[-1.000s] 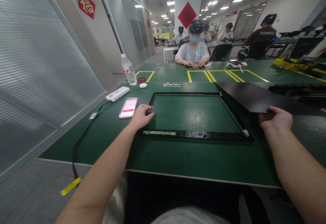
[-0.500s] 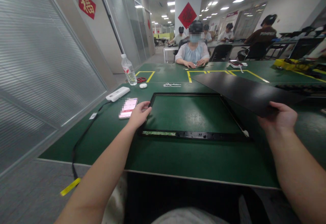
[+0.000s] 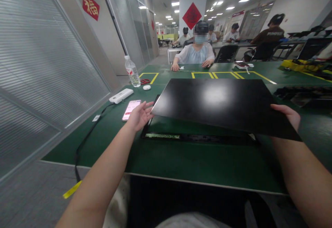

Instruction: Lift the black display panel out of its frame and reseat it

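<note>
A thin glossy black flat panel (image 3: pixel 220 107) is held up over the table, tilted, with bright reflections on its face. My right hand (image 3: pixel 289 117) grips it by the right edge, thumb on top and fingers hidden beneath. At the panel's left corner is my left hand (image 3: pixel 142 115), palm turned inward and fingers apart; whether the fingertips touch the corner I cannot tell. Below lies a black rectangular frame (image 3: pixel 218 139), largely covered by the panel. A green circuit strip (image 3: pixel 162 136) shows along the frame's front bar.
Left of the frame lie a phone (image 3: pixel 130 110), a white power bank (image 3: pixel 121 96) with a black strap, a small white case (image 3: pixel 146 87), red-handled scissors (image 3: pixel 145 81) and a water bottle (image 3: pixel 132 72). Dark parts (image 3: pixel 301 93) sit at right. A co-worker (image 3: pixel 199 50) sits opposite.
The panel has swung left from the right side and now hangs over the frame. My left hand has come off the frame's left side and opened beside the panel's corner.
</note>
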The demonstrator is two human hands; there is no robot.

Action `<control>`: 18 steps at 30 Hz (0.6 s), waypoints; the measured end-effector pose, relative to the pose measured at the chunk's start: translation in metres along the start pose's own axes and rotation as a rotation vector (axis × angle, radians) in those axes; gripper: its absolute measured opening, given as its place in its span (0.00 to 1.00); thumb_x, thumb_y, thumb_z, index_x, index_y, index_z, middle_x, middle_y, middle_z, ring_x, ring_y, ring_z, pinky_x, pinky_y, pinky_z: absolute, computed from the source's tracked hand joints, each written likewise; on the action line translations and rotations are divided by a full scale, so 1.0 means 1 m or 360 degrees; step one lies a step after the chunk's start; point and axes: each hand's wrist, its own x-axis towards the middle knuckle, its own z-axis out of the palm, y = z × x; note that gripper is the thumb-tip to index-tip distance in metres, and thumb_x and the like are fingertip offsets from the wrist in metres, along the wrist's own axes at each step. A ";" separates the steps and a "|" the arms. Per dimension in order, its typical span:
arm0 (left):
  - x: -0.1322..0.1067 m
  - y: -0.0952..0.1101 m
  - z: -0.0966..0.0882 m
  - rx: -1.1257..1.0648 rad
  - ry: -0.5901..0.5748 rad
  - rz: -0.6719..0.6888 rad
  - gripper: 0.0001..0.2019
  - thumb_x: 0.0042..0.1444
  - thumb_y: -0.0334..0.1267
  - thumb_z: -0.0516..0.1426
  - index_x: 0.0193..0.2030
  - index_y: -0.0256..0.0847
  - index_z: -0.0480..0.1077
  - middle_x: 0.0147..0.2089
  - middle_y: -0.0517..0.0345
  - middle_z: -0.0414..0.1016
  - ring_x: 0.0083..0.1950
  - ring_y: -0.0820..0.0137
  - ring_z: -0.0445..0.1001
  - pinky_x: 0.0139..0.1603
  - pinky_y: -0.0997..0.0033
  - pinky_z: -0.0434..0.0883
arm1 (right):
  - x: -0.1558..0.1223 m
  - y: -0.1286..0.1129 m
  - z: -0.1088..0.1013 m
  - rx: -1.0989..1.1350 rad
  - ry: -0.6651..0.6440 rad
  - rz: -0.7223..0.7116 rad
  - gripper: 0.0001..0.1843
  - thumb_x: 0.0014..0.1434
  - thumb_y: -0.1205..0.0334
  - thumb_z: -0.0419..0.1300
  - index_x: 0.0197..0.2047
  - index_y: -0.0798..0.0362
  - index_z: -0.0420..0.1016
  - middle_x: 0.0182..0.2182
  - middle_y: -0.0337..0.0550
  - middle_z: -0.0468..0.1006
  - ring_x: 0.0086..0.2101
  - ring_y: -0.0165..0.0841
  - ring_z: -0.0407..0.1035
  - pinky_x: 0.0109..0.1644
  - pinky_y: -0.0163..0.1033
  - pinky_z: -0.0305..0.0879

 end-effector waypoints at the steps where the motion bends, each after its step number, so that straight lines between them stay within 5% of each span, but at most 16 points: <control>1: -0.001 0.000 0.000 0.0021 -0.0032 -0.0013 0.19 0.61 0.45 0.57 0.52 0.33 0.75 0.41 0.44 0.83 0.40 0.62 0.83 0.41 0.65 0.80 | 0.001 0.001 -0.002 -0.0042 -0.0004 -0.0019 0.11 0.46 0.78 0.58 0.30 0.54 0.76 0.25 0.41 0.76 0.31 0.38 0.76 0.40 0.49 0.80; 6: -0.001 0.001 0.000 0.0139 -0.0145 0.0005 0.26 0.49 0.39 0.61 0.56 0.33 0.76 0.42 0.45 0.84 0.43 0.54 0.84 0.44 0.56 0.80 | -0.011 -0.002 0.007 -0.0350 0.0106 0.0280 0.09 0.49 0.76 0.60 0.30 0.52 0.75 0.22 0.40 0.75 0.28 0.39 0.76 0.36 0.49 0.80; 11: 0.007 0.004 -0.005 0.0239 -0.0136 0.0154 0.28 0.42 0.37 0.61 0.53 0.35 0.78 0.44 0.48 0.84 0.48 0.49 0.82 0.49 0.52 0.78 | -0.030 -0.004 0.020 -0.0656 -0.0147 0.0819 0.06 0.52 0.69 0.61 0.35 0.53 0.76 0.24 0.46 0.78 0.27 0.43 0.77 0.34 0.51 0.79; 18: 0.011 0.007 -0.013 0.0248 0.0110 0.0312 0.28 0.44 0.38 0.59 0.55 0.36 0.77 0.39 0.53 0.84 0.44 0.54 0.82 0.47 0.56 0.79 | -0.033 0.005 0.022 -0.0642 -0.0432 0.0800 0.14 0.49 0.71 0.59 0.40 0.55 0.78 0.26 0.46 0.81 0.23 0.36 0.74 0.30 0.41 0.75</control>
